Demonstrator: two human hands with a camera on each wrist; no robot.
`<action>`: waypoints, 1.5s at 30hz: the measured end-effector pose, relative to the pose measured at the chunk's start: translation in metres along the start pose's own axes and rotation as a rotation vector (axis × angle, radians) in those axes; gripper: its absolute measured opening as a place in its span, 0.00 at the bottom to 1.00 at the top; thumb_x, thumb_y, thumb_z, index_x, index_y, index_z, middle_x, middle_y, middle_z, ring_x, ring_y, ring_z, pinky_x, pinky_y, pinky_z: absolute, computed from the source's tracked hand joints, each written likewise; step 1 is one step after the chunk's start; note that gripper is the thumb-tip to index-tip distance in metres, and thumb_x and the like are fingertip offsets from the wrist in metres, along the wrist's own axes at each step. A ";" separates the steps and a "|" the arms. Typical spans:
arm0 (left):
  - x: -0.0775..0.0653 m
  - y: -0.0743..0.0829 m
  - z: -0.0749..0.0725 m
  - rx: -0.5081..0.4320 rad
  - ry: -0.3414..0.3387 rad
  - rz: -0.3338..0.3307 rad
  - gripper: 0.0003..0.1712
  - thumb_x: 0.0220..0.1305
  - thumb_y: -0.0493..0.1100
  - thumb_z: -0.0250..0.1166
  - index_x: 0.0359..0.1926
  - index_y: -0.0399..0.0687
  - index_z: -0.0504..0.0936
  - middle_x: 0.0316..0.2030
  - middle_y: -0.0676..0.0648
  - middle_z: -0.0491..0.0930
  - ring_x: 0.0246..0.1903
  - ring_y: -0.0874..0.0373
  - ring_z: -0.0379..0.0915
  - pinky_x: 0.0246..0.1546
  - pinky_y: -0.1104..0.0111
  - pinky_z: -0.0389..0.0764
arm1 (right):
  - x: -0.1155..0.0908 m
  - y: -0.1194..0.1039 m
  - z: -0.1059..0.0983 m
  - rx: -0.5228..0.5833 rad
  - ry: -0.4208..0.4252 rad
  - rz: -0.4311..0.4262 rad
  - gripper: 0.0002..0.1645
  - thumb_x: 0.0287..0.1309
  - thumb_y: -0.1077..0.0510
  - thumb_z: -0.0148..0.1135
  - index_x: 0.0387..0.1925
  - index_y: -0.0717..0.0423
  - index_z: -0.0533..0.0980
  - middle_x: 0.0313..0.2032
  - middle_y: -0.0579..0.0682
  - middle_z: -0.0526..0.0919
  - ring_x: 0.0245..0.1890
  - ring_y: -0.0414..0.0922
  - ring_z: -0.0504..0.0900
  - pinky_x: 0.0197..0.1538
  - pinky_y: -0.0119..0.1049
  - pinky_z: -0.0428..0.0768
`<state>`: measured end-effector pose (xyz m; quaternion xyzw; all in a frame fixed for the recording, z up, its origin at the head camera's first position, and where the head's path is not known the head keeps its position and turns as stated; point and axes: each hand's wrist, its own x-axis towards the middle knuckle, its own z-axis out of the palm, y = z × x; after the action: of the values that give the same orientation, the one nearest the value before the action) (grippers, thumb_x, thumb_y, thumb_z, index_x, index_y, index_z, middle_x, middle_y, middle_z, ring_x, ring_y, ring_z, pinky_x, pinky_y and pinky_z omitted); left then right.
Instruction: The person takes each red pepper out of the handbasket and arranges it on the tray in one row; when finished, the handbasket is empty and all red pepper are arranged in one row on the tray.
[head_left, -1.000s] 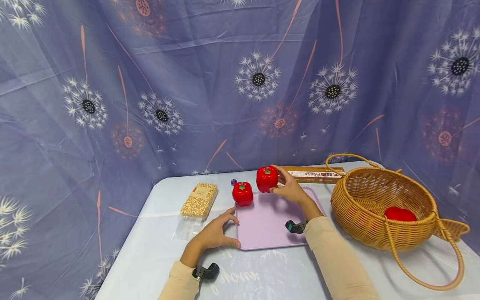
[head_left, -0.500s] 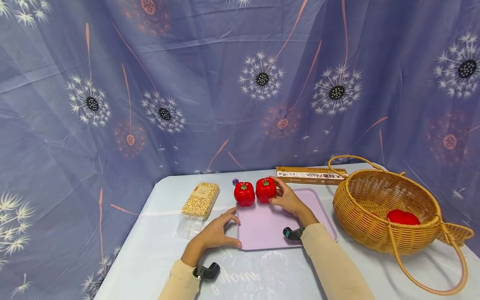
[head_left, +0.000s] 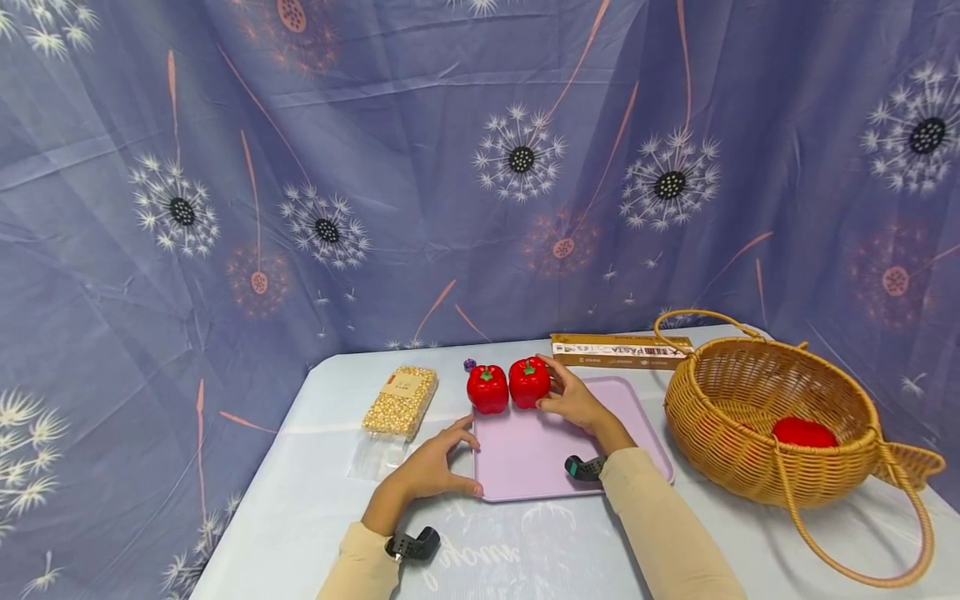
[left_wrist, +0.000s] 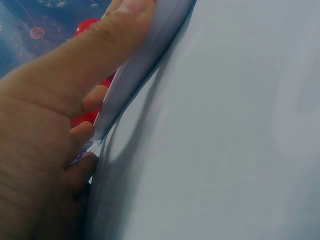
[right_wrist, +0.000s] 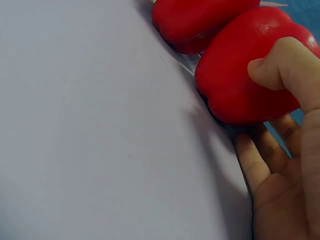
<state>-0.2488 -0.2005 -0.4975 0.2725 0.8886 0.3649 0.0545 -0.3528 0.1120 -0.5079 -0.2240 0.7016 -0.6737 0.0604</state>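
Smoothly lobed, glossy red pepper (head_left: 528,384)

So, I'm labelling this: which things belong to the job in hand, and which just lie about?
Seemingly in the job:
glossy red pepper, gripped by the right hand
second glossy red pepper, beside it
pale purple rectangular tray, left hand at its edge

Seemingly lying about:
long brown box
packed yellow grains
small purple object
tan wicker basket (possibly involved)
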 end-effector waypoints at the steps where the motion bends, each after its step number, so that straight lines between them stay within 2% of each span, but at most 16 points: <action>1: 0.000 0.000 0.000 0.001 0.000 -0.001 0.37 0.40 0.62 0.83 0.49 0.60 0.77 0.77 0.49 0.55 0.75 0.48 0.49 0.72 0.49 0.55 | 0.000 0.000 0.000 0.005 -0.002 -0.001 0.56 0.50 0.78 0.63 0.78 0.59 0.51 0.72 0.65 0.61 0.69 0.64 0.64 0.64 0.44 0.74; 8: 0.001 0.001 -0.001 -0.013 0.000 -0.003 0.37 0.40 0.61 0.83 0.50 0.60 0.77 0.78 0.49 0.55 0.76 0.48 0.48 0.72 0.49 0.55 | 0.001 -0.002 0.000 0.036 -0.004 -0.002 0.56 0.49 0.79 0.64 0.78 0.58 0.53 0.71 0.66 0.62 0.69 0.63 0.65 0.62 0.40 0.76; 28: 0.002 0.001 -0.002 -0.012 0.009 -0.001 0.36 0.40 0.60 0.84 0.50 0.61 0.77 0.78 0.50 0.55 0.76 0.50 0.48 0.72 0.49 0.55 | 0.003 -0.003 0.000 0.048 -0.018 -0.003 0.57 0.47 0.79 0.64 0.77 0.58 0.53 0.71 0.66 0.63 0.68 0.62 0.65 0.62 0.39 0.76; 38: 0.002 0.000 -0.002 -0.011 0.010 -0.007 0.36 0.39 0.60 0.84 0.50 0.62 0.77 0.77 0.51 0.55 0.76 0.50 0.48 0.72 0.49 0.55 | 0.002 -0.007 0.003 0.051 -0.032 -0.001 0.61 0.46 0.79 0.66 0.78 0.61 0.47 0.70 0.68 0.61 0.68 0.63 0.65 0.63 0.45 0.76; 42: 0.000 -0.001 0.000 -0.019 0.006 -0.002 0.36 0.40 0.60 0.84 0.50 0.61 0.77 0.77 0.50 0.55 0.76 0.49 0.49 0.72 0.48 0.55 | -0.002 -0.011 -0.003 0.035 -0.075 0.012 0.66 0.47 0.76 0.69 0.80 0.58 0.40 0.72 0.69 0.54 0.70 0.66 0.60 0.68 0.53 0.67; 45: -0.001 -0.001 0.001 -0.020 0.002 0.000 0.37 0.40 0.60 0.83 0.50 0.60 0.77 0.77 0.49 0.56 0.75 0.49 0.49 0.72 0.48 0.55 | -0.006 -0.020 -0.012 -0.028 -0.107 0.035 0.69 0.50 0.72 0.70 0.80 0.52 0.34 0.75 0.69 0.46 0.73 0.69 0.54 0.71 0.61 0.58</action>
<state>-0.2482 -0.2004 -0.4990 0.2718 0.8848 0.3742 0.0564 -0.3473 0.1258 -0.4886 -0.2484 0.7104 -0.6498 0.1065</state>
